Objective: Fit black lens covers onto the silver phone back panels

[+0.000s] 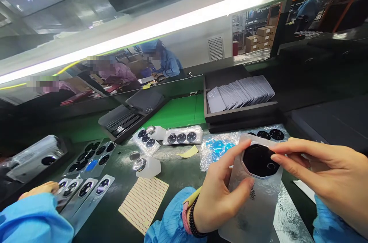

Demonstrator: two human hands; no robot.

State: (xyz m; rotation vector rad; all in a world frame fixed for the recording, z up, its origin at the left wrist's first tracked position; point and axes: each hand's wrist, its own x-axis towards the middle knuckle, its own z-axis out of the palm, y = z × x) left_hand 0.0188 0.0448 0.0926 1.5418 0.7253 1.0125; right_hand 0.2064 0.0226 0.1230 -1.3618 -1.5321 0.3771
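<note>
A silvery translucent phone back cover (253, 204) is tilted up in front of me. My left hand (220, 193) grips its upper left side, thumb on the face and index finger along the top edge. Set in the cover's top is a round black camera lens cover (257, 160) with an octagonal silver rim. My right hand (322, 176) is closed in a pinch, with thumb and index finger at the right edge of that lens cover. Whether a thin film lies between those fingertips is too small to tell.
A co-worker's hand (40, 189) rests by several phone back covers (94, 193) at left. Dispenser bottles (151, 167), a dotted sticker sheet (143, 202) and lens packs (182, 136) lie ahead. A black tray (241, 114) holds stacked grey covers (241, 93).
</note>
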